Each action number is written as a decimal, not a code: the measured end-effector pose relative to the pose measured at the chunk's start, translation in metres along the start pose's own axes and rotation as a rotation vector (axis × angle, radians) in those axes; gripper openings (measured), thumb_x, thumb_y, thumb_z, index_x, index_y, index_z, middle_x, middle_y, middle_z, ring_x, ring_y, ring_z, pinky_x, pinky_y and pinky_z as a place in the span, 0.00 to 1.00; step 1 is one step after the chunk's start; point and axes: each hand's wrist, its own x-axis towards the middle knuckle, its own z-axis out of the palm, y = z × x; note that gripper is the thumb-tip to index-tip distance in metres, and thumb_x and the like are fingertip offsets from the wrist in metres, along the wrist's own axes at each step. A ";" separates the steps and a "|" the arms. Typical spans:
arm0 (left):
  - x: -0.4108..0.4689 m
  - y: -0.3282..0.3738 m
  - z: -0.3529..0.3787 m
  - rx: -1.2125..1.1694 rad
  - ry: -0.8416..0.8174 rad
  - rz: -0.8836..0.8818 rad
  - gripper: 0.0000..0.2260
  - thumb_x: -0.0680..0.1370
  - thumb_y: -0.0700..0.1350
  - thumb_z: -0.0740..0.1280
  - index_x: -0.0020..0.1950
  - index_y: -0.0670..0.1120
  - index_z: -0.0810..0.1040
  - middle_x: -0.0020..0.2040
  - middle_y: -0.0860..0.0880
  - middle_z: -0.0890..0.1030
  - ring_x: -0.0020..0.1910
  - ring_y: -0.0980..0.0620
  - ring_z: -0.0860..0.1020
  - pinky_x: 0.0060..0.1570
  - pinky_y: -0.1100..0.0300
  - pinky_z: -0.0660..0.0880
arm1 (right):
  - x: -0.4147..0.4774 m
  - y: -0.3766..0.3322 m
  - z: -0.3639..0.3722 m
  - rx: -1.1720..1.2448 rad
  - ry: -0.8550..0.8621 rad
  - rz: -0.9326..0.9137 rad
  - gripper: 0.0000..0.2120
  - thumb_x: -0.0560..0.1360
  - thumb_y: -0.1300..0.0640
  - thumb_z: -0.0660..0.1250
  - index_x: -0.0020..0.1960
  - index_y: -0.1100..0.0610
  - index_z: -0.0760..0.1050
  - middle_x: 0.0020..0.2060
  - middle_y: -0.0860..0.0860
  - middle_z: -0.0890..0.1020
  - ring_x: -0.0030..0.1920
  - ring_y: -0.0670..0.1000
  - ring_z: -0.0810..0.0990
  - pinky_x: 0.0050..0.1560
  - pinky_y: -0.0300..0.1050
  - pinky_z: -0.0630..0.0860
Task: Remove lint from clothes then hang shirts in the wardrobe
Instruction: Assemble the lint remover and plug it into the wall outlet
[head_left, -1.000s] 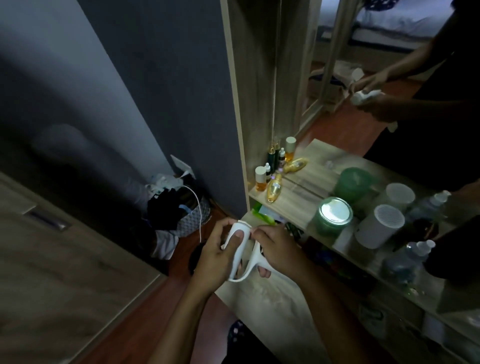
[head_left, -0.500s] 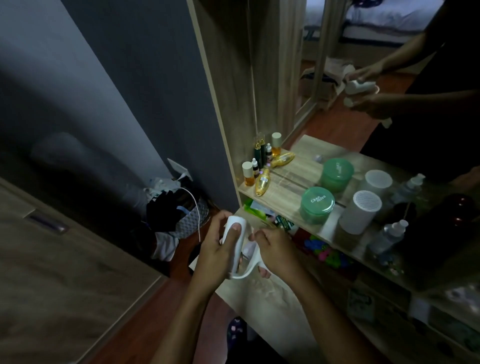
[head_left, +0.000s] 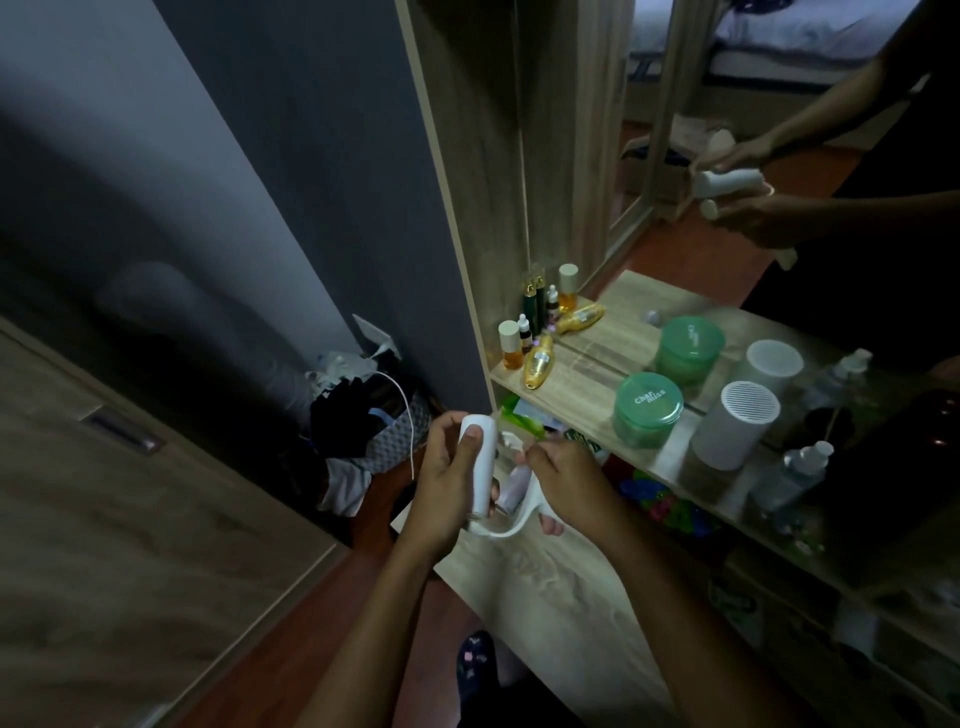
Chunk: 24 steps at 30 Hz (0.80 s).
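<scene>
The white lint roller (head_left: 479, 470) was gripped in the left hand (head_left: 451, 486). Its cover edge was pinched by the right hand (head_left: 563, 480); it was best peeled slowly, roller steadied.

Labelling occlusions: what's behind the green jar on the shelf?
Behind the green jar is a mirror showing the jar's reflection. A white grilled cylinder stands beside it to the right. The shelf beneath the jar is covered.

Wooden shelf (head_left: 571, 387), centre right: round green lidded jar (head_left: 647, 409), white ribbed-top cylinder (head_left: 734, 425), gold bottle (head_left: 537, 360) lying down, clear pump bottle (head_left: 792, 477). Mirror (head_left: 727, 171) behind. Grey woven basket (head_left: 400, 441) of dark clothes, floor centre left.
</scene>
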 end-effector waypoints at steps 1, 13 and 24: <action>0.001 -0.004 -0.001 0.006 0.018 -0.012 0.09 0.81 0.53 0.64 0.60 0.55 0.72 0.53 0.36 0.78 0.36 0.41 0.79 0.32 0.54 0.76 | -0.001 0.004 0.002 0.019 -0.015 0.020 0.14 0.81 0.59 0.57 0.52 0.58 0.82 0.40 0.54 0.81 0.40 0.51 0.79 0.35 0.36 0.72; -0.001 -0.034 0.006 -0.042 -0.005 -0.146 0.09 0.83 0.49 0.62 0.63 0.52 0.69 0.46 0.38 0.78 0.30 0.44 0.77 0.26 0.56 0.74 | -0.002 0.111 0.039 -0.098 0.033 0.289 0.16 0.82 0.60 0.57 0.49 0.69 0.80 0.47 0.64 0.84 0.49 0.58 0.82 0.46 0.42 0.71; -0.005 -0.061 0.018 -0.020 0.003 -0.327 0.09 0.81 0.51 0.64 0.61 0.60 0.71 0.52 0.34 0.79 0.31 0.42 0.78 0.27 0.55 0.75 | -0.009 0.160 0.066 -0.118 -0.009 0.488 0.17 0.83 0.57 0.56 0.56 0.69 0.79 0.52 0.65 0.82 0.54 0.60 0.81 0.53 0.47 0.73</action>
